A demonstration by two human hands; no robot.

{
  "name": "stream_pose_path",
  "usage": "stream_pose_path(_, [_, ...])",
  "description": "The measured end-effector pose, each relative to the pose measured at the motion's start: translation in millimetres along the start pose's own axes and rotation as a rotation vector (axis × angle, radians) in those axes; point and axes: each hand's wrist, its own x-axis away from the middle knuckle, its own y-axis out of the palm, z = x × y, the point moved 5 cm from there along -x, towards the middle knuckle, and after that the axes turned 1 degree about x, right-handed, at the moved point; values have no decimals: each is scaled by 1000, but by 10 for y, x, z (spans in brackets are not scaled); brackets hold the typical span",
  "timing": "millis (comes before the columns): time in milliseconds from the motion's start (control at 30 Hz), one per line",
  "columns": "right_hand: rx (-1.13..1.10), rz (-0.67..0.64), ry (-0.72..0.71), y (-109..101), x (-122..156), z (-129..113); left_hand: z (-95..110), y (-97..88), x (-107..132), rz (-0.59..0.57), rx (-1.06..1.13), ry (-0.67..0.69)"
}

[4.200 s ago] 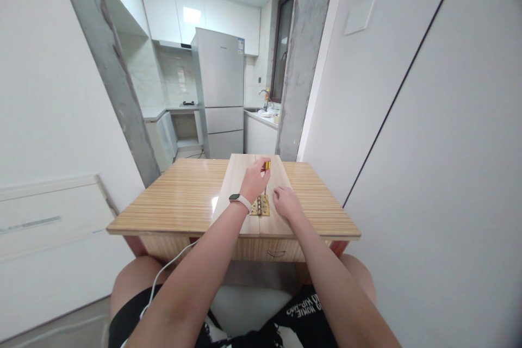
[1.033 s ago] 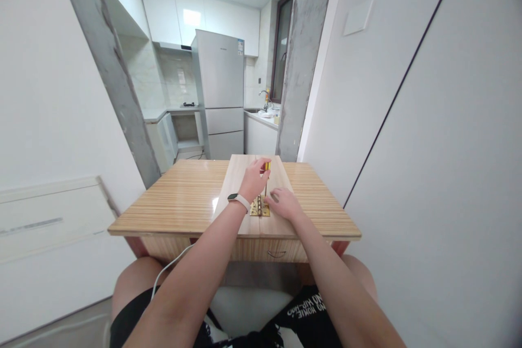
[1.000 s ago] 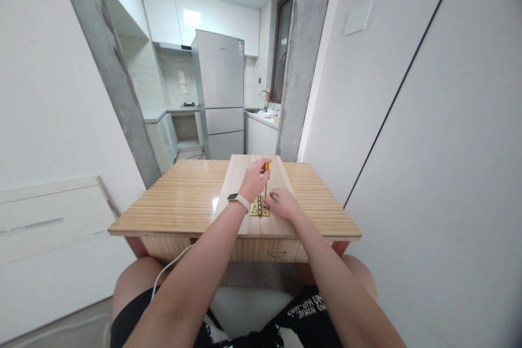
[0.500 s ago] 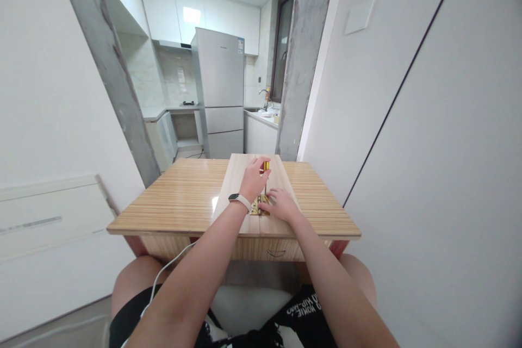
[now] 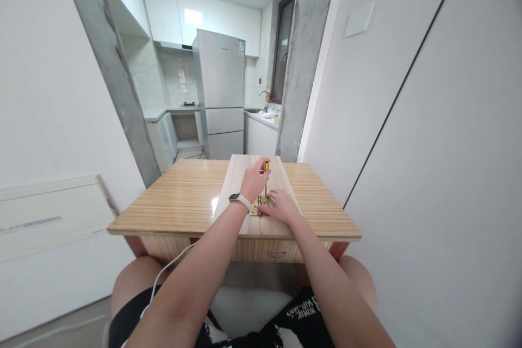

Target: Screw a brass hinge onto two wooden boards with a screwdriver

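Note:
My left hand [image 5: 253, 178], with a watch on its wrist, is closed round the yellow handle of a screwdriver [image 5: 266, 166] that stands upright, its shaft pointing down at a brass hinge [image 5: 256, 207]. The hinge lies across the seam of two pale wooden boards [image 5: 238, 174] resting on a wooden table [image 5: 183, 196]. My right hand [image 5: 281, 207] rests palm down on the right half of the hinge and the board, fingers flat and spread, covering part of the hinge.
The table has a small drawer [image 5: 276, 253] at its front. A white cable [image 5: 167, 266] runs down over my left thigh. White walls close in on both sides. Behind the table a kitchen opens with a fridge [image 5: 220, 92], counter and sink.
My right hand has slid left from the board onto the hinge and now covers its right half. My left hand has stayed on the upright screwdriver.

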Motion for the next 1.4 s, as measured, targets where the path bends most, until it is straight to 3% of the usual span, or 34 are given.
stream_pose_path(167, [-10,12,-8,-4,10,-7,-51,54,7,-26,77,3])
stream_pose_path(467, [4,-28,-8,5,-12,-8,64,-35,-17,98,-48,22])
stream_pose_path(700, [8,-14,-5,-10,2,-18,12,11,-36,-14,38,15])
stream_pose_path(933, [5,-16,-3,-11,-5,-8,27,-41,-33,96,-55,20])
stream_pose_path(1167, [-6,-12,7,-11,3,-11,13,46,-49,-58,15,6])
stream_pose_path(1400, [2,-37,0,-15,-8,-21,57,4,-14,52,-52,49])
